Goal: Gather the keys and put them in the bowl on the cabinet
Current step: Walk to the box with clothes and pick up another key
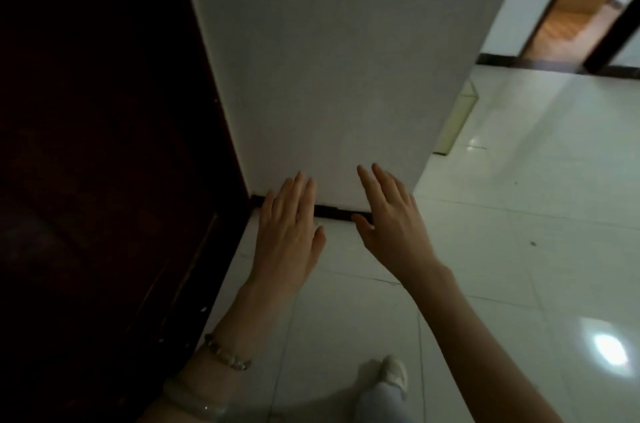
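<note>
You are holding both hands out flat and empty: your left hand [289, 232] with fingers together, your right hand [391, 218] with fingers loosely spread. Neither is gripping anything. Beyond them a matte white wall [329, 59] is meeting a dark baseboard [334, 212] and glossy white floor tiles [519, 249]; a dark wooden door [97, 145] is standing left. No keys, bowl or cabinet are showing, so direction and nearer hand cannot be judged.
</note>
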`<move>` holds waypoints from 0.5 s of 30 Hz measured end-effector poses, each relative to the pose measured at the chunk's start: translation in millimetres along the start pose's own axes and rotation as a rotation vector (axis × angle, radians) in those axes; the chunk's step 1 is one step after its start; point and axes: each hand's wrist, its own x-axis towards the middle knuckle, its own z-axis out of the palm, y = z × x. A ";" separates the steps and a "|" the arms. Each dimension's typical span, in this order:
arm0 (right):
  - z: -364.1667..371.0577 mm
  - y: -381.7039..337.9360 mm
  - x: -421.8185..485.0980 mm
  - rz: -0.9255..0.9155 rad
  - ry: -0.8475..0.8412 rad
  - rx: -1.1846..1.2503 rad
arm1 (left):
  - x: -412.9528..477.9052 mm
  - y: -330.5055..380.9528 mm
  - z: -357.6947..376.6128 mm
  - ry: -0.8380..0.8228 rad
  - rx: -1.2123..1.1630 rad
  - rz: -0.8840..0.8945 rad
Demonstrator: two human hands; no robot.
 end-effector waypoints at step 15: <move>-82.4 225.5 -12.7 0.244 0.042 -0.102 | 133.0 207.6 77.7 -0.025 -0.147 0.220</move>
